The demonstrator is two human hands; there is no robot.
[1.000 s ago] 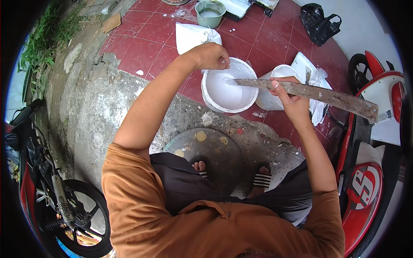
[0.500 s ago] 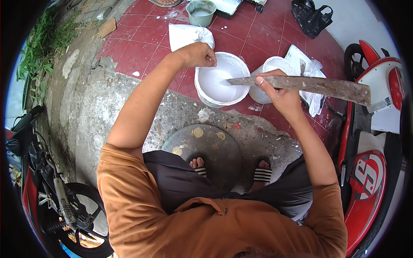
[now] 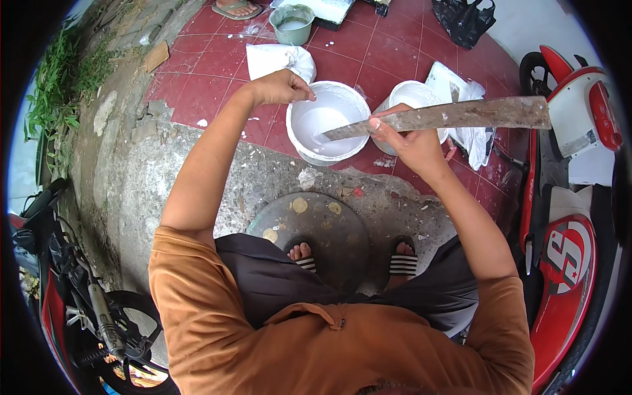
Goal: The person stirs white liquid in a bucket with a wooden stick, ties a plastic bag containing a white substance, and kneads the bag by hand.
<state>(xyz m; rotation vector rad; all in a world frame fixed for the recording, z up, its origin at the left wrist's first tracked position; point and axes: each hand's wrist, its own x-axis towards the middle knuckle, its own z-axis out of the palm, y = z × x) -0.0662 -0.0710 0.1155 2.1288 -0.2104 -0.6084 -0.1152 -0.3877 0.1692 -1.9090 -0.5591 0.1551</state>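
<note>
A white bucket (image 3: 300, 146) holds thick white paint-like liquid (image 3: 315, 118). My left hand (image 3: 280, 87) is at its far left rim, fingers curled closed over the edge. In my right hand (image 3: 411, 141) is a long, flat, stained wooden slat (image 3: 474, 114), thumb on top. Its left end dips into the white liquid, while the rest reaches right past my hand. Behind that hand stands a second white bucket (image 3: 411, 91), partly hidden by the hand and slat.
A white sack (image 3: 280, 60) and a green pail (image 3: 291, 26) stand beyond on red tiles. White plastic (image 3: 469, 135) and a black bag (image 3: 464, 23) lie to the right. Motorbikes (image 3: 569, 263) flank me. Another person's sandaled foot (image 3: 238, 8) shows at the top.
The slat's dipped end has moved left and nearer within the white liquid, and the slat tilts a little more. My left hand stays at the rim. The whole view has shifted slightly.
</note>
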